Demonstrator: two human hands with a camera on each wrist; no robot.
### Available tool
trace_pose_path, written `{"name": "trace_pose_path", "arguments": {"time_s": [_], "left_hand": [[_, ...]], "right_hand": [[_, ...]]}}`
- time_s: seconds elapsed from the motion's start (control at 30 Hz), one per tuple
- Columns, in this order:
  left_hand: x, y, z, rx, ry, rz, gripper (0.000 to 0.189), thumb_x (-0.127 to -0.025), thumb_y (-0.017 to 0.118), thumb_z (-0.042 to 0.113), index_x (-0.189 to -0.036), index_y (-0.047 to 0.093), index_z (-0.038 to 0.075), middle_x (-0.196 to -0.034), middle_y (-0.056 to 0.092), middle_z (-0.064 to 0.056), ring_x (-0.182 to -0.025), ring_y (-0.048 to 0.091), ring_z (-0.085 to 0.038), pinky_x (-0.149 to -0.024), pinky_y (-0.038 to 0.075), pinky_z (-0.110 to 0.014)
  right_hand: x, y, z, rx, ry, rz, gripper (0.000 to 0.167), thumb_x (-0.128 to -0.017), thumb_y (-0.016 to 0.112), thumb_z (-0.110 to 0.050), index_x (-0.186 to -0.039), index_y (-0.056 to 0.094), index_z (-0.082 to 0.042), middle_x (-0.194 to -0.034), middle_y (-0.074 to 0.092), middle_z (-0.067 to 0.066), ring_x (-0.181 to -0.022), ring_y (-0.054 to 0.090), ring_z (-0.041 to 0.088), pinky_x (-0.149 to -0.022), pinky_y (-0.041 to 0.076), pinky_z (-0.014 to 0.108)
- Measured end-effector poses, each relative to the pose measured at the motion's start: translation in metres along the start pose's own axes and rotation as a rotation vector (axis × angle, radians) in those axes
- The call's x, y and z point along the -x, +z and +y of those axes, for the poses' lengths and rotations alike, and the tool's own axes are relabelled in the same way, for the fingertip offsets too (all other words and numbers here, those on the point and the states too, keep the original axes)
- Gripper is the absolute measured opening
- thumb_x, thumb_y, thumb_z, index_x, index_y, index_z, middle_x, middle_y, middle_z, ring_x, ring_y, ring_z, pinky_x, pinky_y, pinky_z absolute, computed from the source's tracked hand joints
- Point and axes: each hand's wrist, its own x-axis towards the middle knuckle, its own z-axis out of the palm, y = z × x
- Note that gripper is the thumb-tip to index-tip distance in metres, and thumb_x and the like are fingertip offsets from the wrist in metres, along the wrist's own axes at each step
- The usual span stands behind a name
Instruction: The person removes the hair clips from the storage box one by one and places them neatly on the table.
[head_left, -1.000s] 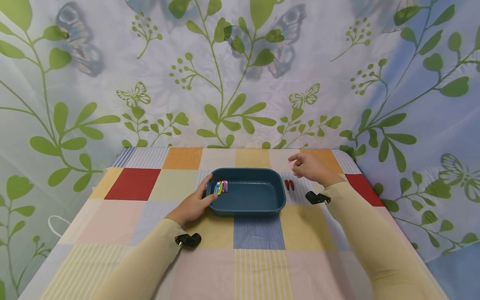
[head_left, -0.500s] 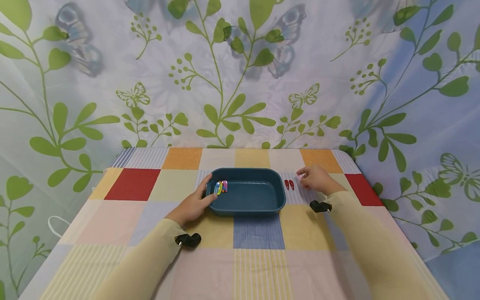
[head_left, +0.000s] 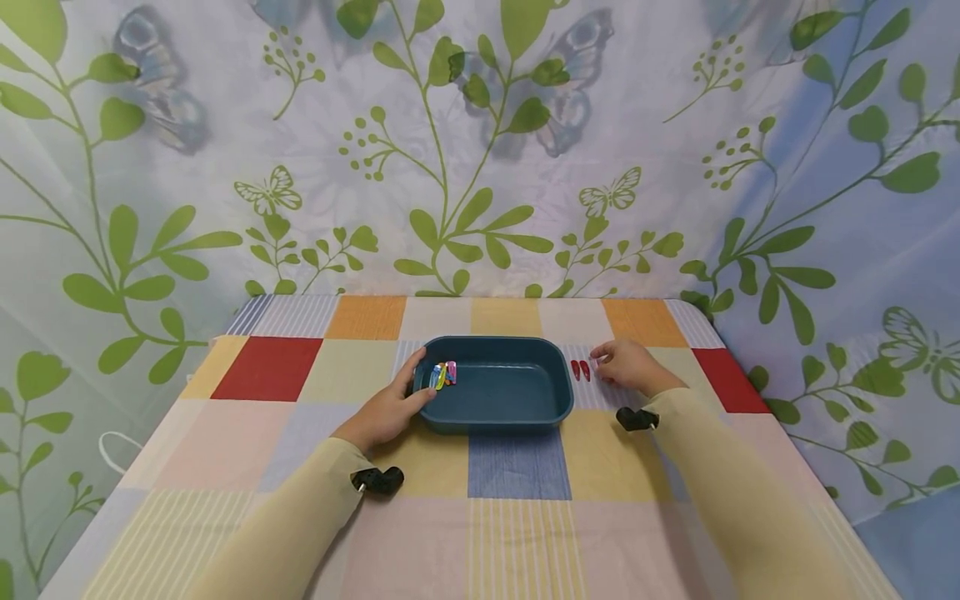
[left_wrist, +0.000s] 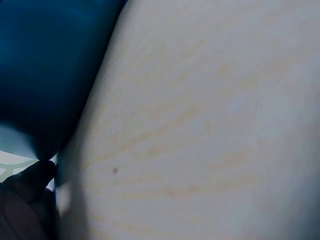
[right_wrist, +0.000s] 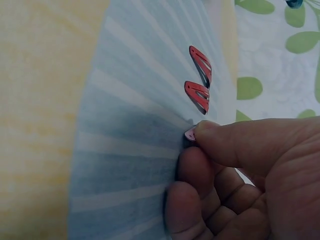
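My left hand (head_left: 382, 414) grips the left end of a dark blue plastic tub (head_left: 502, 392), thumb at the near-left rim and fingers along the outer side. In the left wrist view, dark fingertips (left_wrist: 35, 177) touch the tub's wall (left_wrist: 45, 60). Several colourful hair clips (head_left: 448, 373) lie inside the tub at its left end. Right of the tub, my right hand (head_left: 628, 367) pinches a pink hair clip (right_wrist: 190, 134) between thumb and forefinger, low at the cloth; most of the clip is hidden. Beside it, two red snap hair clips (head_left: 580, 370) lie roughly parallel.
A patchwork tablecloth (head_left: 517, 542) covers the table. Behind and to the right hang curtains (head_left: 480, 167) with leaves and butterflies. A white cable loop (head_left: 112, 450) shows past the table's left edge. Black wrist cameras (head_left: 378, 481) sit on both sleeves.
My right hand, holding the pink clip, has moved nearer to me and down to the cloth, right of the red clips. The left hand and the tub have stayed in place.
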Motion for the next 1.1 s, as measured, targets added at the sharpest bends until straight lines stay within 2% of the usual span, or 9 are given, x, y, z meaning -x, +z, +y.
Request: {"name": "trace_pose_path", "arguments": {"time_s": [0.23,0.47,0.83,1.1], "left_hand": [[0.0001,0.0003,0.0003,-0.008,0.002,0.002,0.078,-0.107,0.055,0.046,-0.168,0.007,0.047,-0.174,0.026,-0.014,-0.159,0.028,-0.041,-0.125,0.021,-0.069],[-0.0007,0.0017,-0.0014,-0.011,-0.026,0.007,0.077,-0.107,0.055,0.048,-0.167,0.007,0.049,-0.174,0.026,-0.014,-0.159,0.028,-0.041,-0.125,0.021,-0.071],[-0.0010,0.0019,-0.0013,-0.007,-0.014,0.007,0.077,-0.107,0.055,0.046,-0.168,0.007,0.047,-0.174,0.026,-0.015,-0.159,0.029,-0.041,-0.125,0.021,-0.071],[-0.0006,0.0020,-0.0004,0.003,-0.012,0.008,0.077,-0.107,0.055,0.045,-0.168,0.007,0.047,-0.174,0.026,-0.014,-0.159,0.030,-0.041,-0.125,0.021,-0.070]], "right_hand": [[0.0006,0.0009,0.0013,0.015,-0.011,0.002,0.033,-0.095,0.067,-0.007,-0.126,0.069,0.005,-0.091,0.071,0.011,-0.073,0.061,0.015,-0.065,0.051,0.027],[0.0003,0.0039,0.0022,0.025,-0.009,0.014,0.033,-0.096,0.068,-0.009,-0.127,0.070,0.003,-0.096,0.072,0.012,-0.075,0.061,0.016,-0.067,0.050,0.027],[-0.0009,0.0047,0.0061,0.042,-0.015,0.020,0.035,-0.097,0.067,-0.011,-0.130,0.070,0.002,-0.104,0.072,0.016,-0.083,0.061,0.021,-0.070,0.049,0.029],[-0.0015,0.0063,0.0070,0.089,-0.012,0.034,0.035,-0.097,0.068,-0.013,-0.129,0.071,0.002,-0.109,0.074,0.018,-0.094,0.063,0.026,-0.084,0.053,0.038]]}}
